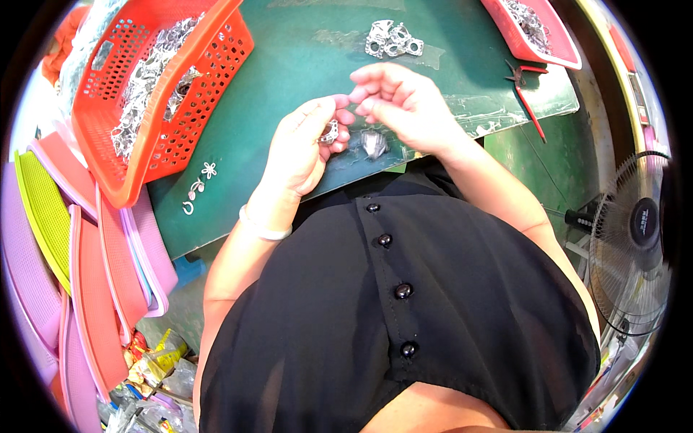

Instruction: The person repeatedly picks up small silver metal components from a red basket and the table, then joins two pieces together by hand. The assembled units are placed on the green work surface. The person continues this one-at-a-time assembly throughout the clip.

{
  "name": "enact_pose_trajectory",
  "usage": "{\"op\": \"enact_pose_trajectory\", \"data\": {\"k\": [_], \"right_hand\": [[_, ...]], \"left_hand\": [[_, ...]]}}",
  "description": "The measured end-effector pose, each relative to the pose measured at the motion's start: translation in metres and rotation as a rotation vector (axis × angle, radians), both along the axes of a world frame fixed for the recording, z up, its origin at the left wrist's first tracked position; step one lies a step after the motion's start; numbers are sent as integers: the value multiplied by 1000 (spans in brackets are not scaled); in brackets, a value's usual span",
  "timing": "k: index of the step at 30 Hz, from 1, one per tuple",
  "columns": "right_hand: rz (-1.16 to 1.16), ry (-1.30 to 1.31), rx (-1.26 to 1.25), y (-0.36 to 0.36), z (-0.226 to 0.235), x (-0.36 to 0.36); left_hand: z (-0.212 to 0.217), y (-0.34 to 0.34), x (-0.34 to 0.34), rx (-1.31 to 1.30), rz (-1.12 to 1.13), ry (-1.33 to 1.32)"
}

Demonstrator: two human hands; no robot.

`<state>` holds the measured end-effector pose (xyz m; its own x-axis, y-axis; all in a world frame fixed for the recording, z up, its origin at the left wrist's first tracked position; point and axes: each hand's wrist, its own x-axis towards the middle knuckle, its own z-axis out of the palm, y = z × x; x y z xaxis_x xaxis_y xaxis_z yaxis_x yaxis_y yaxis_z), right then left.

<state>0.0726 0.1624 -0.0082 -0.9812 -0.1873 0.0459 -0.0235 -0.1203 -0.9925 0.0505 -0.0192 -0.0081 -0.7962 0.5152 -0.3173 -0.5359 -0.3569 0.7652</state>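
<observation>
My left hand (304,141) is closed around a small silver openwork metal piece (329,133), held near the table's front edge. The fingers of my right hand (404,108) are curled, with thumb and forefinger brought up to the left fingertips; whatever they pinch, if anything, is too small to make out. Just below the right hand lies a small shiny greyish heap (373,144), perhaps in clear plastic. Farther back on the green table (303,58) sits a cluster of silver openwork pieces (393,39).
A red-orange basket (216,79) of silver metal parts stands at the left, a pink basket (563,56) of them at the far right. Red-handled pliers (529,101) overhang the table's right edge. Loose small ornaments (197,187), stacked colored baskets (94,289) and a fan (632,224) surround me.
</observation>
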Motion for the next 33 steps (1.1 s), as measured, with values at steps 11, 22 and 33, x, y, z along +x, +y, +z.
{"op": "enact_pose_trajectory", "data": {"k": [11, 22, 33], "right_hand": [[-190, 3, 27, 6, -24, -6], [-407, 66, 256, 85, -20, 37], [-516, 309, 438, 107, -49, 45]], "left_hand": [[-4, 4, 2, -481, -74, 360], [-4, 5, 0, -551, -138, 382], [-5, -3, 6, -482, -124, 421]]}}
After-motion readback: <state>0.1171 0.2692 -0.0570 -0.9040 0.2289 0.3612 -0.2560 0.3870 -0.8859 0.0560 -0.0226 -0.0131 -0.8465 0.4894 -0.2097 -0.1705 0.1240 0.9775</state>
